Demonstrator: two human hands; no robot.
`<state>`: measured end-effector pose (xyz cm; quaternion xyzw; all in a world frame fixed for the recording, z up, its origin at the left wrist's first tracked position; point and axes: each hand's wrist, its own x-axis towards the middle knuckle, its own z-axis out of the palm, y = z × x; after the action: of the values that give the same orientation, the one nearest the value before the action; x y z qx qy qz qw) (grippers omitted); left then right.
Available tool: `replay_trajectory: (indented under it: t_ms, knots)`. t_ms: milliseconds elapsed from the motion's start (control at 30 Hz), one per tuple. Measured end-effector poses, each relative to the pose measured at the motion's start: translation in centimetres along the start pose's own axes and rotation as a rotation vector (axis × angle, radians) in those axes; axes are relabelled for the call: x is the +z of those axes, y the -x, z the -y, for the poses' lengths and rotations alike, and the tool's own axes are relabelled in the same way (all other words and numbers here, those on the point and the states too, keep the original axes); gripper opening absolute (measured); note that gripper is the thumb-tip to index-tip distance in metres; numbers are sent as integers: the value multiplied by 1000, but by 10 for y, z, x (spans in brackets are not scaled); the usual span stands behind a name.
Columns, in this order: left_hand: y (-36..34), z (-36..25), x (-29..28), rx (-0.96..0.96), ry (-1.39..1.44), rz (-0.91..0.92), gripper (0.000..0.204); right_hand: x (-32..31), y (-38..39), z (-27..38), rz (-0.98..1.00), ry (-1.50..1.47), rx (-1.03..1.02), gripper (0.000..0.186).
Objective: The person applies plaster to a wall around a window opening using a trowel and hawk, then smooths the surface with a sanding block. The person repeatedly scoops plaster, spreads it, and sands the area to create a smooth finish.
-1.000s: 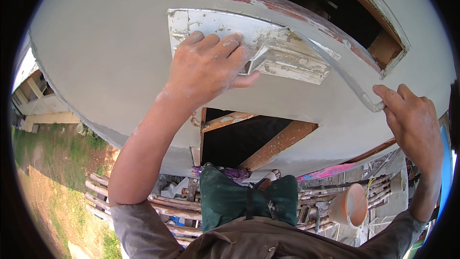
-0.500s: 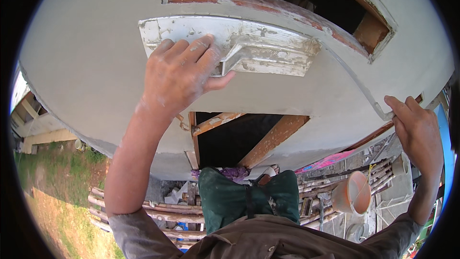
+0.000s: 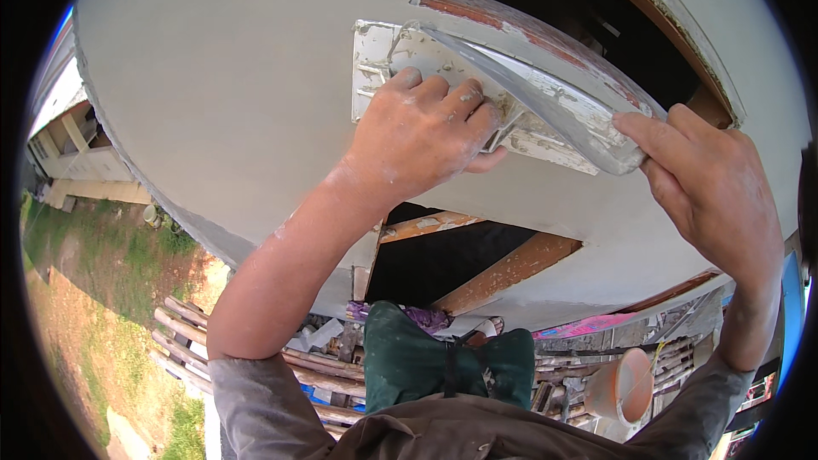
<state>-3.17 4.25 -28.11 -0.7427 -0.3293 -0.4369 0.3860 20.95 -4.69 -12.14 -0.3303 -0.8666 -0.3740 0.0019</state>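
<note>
My left hand (image 3: 426,128) is closed round the handle of a white, plaster-smeared flat float (image 3: 373,47), held against the grey plastered wall (image 3: 204,68) just below the upper window opening. My right hand (image 3: 699,187) grips the near end of a long grey steel trowel (image 3: 562,115). The trowel lies slanted across the float, its far end over the top of the float, above my left fingers. My hands and the float carry pale smears.
An upper window (image 3: 545,13) and a lower opening with wooden braces (image 3: 503,273) break the wall. Below lie a pole scaffold (image 3: 183,349), an orange bucket (image 3: 620,383), purple cloth and pink sheeting. At left are grassy ground and a pale building (image 3: 85,145).
The float and my left hand shifted left, then came back rightward. My right hand has moved up and inward, bringing the trowel further across the float.
</note>
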Motion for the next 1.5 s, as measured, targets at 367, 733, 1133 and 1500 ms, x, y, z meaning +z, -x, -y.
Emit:
replay_trajectory:
  t_ms: [367,733,1133,1500]
  knots:
    - [1,0,4,-14,41,-39,30,-6,-25,3,74,37,-18,33]
    - [1,-1,1,3,2,-17,35,-11,16,5,119,-54,151,31]
    - [0,-1,3,0,17,-55,29,-11,-17,-2,34,-97,-20,38]
    - [1,-1,4,-11,34,-50,27,-13,-35,-2,86,-3,-60,33]
